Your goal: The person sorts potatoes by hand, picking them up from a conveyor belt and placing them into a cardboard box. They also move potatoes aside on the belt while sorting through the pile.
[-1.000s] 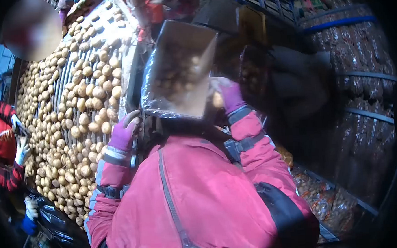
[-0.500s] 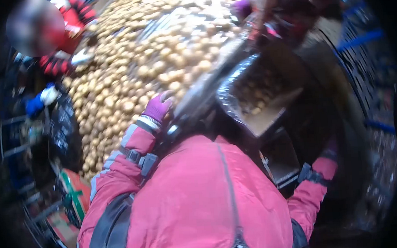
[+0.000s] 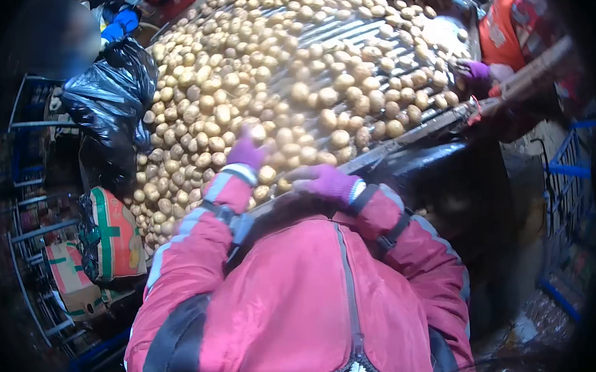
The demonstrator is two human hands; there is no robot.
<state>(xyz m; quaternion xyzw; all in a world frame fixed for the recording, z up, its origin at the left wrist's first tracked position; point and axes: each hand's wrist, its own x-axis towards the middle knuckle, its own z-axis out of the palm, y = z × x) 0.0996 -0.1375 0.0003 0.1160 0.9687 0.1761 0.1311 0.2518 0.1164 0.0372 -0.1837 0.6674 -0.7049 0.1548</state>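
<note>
Potatoes point(image 3: 293, 92) — handle lightly to avoid bruising; right hand point(image 3: 325, 181) rests open-fingered, left hand point(image 3: 246, 152) blurred — grip cannot be told.

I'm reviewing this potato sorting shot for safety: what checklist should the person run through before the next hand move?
1. Left hand on the potatoes: ok, it lies among them.
2. Its grip closed on a potato: cannot tell, blurred.
3. Right hand free: ok, flat and open by the table edge.
4. Both hands gloved: ok, purple gloves.
5. Co-worker's hand apart from both: ok, it is far off at the right side.
</note>
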